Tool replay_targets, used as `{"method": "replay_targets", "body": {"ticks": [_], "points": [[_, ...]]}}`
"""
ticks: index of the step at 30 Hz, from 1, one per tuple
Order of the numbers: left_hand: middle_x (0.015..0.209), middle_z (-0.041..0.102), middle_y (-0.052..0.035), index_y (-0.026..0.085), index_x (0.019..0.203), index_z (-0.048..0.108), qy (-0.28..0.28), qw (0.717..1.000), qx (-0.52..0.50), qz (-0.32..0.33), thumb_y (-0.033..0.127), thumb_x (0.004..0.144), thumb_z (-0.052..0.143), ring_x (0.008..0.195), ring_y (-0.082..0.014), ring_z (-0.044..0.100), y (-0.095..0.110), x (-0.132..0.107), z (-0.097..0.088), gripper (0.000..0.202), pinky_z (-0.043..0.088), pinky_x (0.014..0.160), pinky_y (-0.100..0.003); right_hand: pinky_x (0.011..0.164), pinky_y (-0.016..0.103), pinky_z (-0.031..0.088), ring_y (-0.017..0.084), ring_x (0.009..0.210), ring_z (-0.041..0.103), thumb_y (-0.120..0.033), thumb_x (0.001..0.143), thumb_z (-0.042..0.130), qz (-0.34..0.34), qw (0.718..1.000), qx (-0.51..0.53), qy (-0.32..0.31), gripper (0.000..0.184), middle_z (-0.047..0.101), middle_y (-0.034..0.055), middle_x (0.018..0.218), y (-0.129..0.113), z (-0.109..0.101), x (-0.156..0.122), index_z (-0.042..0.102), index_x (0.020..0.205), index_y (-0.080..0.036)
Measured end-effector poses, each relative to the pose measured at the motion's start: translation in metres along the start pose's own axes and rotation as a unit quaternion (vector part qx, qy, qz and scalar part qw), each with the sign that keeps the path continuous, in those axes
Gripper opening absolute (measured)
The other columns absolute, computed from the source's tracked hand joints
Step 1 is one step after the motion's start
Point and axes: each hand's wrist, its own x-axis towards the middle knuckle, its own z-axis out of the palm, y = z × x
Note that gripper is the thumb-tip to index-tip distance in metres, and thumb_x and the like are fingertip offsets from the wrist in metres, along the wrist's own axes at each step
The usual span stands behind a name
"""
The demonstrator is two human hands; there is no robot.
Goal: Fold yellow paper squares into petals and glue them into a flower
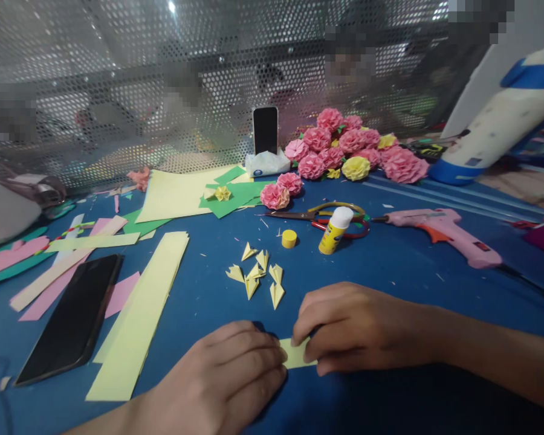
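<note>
A small piece of pale yellow paper (295, 355) lies on the blue table between my hands. My left hand (236, 371) covers its left end, fingers together and pressing it down. At the right end, the curled fingers of my right hand (358, 329) pinch the paper; the thumb is partly hidden. Just beyond them are several small folded yellow paper pieces (252, 286) with pointed tips. A glue stick (335, 232) with a white end stands uncapped-looking behind my right hand, beside a small yellow cap (289, 238). Long yellow paper strips (140, 326) lie left of my left hand.
A black phone (72, 320) lies at left among pink strips (68, 275). Scissors (317, 215) and a pink glue gun (448, 232) lie behind my right hand. Pink paper flowers (317, 139), a propped phone (265, 130) and a perforated metal panel (140, 109) stand at the back.
</note>
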Motion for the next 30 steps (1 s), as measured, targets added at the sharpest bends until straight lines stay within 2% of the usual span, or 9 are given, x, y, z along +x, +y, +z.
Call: {"method": "replay_targets", "body": {"ticks": [5,10,12,15,16,20,25,27,30], "points": [[0.107,0.075,-0.0129,0.006,0.114,0.067,-0.069,0.998,0.008,0.005,0.014,0.108,0.029,0.102,-0.0205,0.071,0.001,0.011,-0.013,0.039,0.055,0.099,-0.035,0.088,0.028,0.046,0.017,0.097,0.064,-0.031,0.106,0.047,0.003,1.0,0.002,0.003,0.028,0.072,0.0079,0.104,0.0,0.001,0.0,0.069,0.1,-0.015],[0.102,0.075,-0.0097,0.009,0.111,0.066,-0.07,0.997,0.001,-0.02,0.012,0.107,0.034,0.099,-0.0195,0.07,0.004,0.017,-0.012,0.032,0.053,0.097,-0.033,0.086,0.029,0.046,0.017,0.095,0.065,-0.034,0.106,0.047,-0.011,0.999,-0.013,0.04,0.032,0.073,0.0083,0.102,-0.001,0.004,0.0,0.07,0.097,-0.014],[0.102,0.073,-0.0074,0.012,0.108,0.063,-0.066,0.994,-0.031,-0.086,0.016,0.107,0.04,0.097,-0.0179,0.068,0.006,0.015,-0.009,0.024,0.053,0.092,-0.03,0.086,0.03,0.046,0.017,0.095,0.064,-0.038,0.108,0.042,-0.018,0.998,-0.038,0.048,0.038,0.073,0.009,0.103,-0.002,0.003,0.0,0.071,0.099,-0.014],[0.092,0.067,-0.0031,0.017,0.099,0.061,-0.058,0.974,-0.07,-0.206,0.029,0.106,0.048,0.085,-0.015,0.064,0.008,0.01,-0.007,0.019,0.05,0.076,-0.025,0.085,0.032,0.042,0.019,0.098,0.06,-0.042,0.107,0.041,-0.01,0.993,-0.11,0.036,0.04,0.072,0.0065,0.108,-0.002,0.001,0.0,0.072,0.104,-0.017],[0.089,0.065,-0.0025,0.018,0.097,0.062,-0.059,0.975,-0.062,-0.207,0.03,0.106,0.048,0.081,-0.015,0.061,0.008,0.009,-0.007,0.021,0.048,0.07,-0.026,0.085,0.033,0.041,0.019,0.099,0.058,-0.044,0.107,0.042,-0.003,0.99,-0.135,0.029,0.039,0.071,0.0051,0.11,-0.002,0.002,0.0,0.072,0.106,-0.019],[0.083,0.058,-0.0045,0.019,0.101,0.069,-0.075,0.991,-0.016,-0.109,0.022,0.107,0.039,0.075,-0.0172,0.051,0.005,0.006,-0.01,0.03,0.034,0.064,-0.03,0.09,0.036,0.035,0.022,0.105,0.052,-0.049,0.106,0.039,0.033,0.98,-0.197,0.002,0.04,0.066,0.0042,0.119,-0.003,0.012,0.001,0.067,0.121,-0.025],[0.079,0.056,-0.0045,0.016,0.104,0.07,-0.091,0.991,0.007,-0.097,0.022,0.107,0.036,0.073,-0.0176,0.048,0.003,0.008,-0.011,0.035,0.031,0.065,-0.032,0.094,0.039,0.03,0.024,0.103,0.048,-0.052,0.108,0.025,0.056,0.971,-0.23,0.001,0.051,0.061,0.0073,0.12,-0.012,0.025,0.01,0.061,0.127,-0.022],[0.077,0.055,-0.0043,0.016,0.102,0.071,-0.092,0.992,0.022,-0.089,0.022,0.108,0.034,0.071,-0.0173,0.047,0.004,0.009,-0.012,0.038,0.03,0.064,-0.033,0.09,0.039,0.03,0.023,0.094,0.048,-0.045,0.109,0.027,0.051,0.968,-0.245,0.01,0.045,0.062,0.0064,0.106,-0.016,0.021,0.013,0.064,0.117,-0.019],[0.074,0.055,-0.0035,0.015,0.1,0.071,-0.088,0.992,0.03,-0.081,0.021,0.108,0.034,0.068,-0.017,0.046,0.006,0.01,-0.013,0.038,0.031,0.063,-0.033,0.071,0.036,0.027,0.018,0.071,0.041,-0.021,0.106,0.039,0.053,0.965,-0.253,-0.028,0.032,0.055,0.0014,0.078,-0.022,0.009,0.012,0.062,0.083,-0.017]]}}
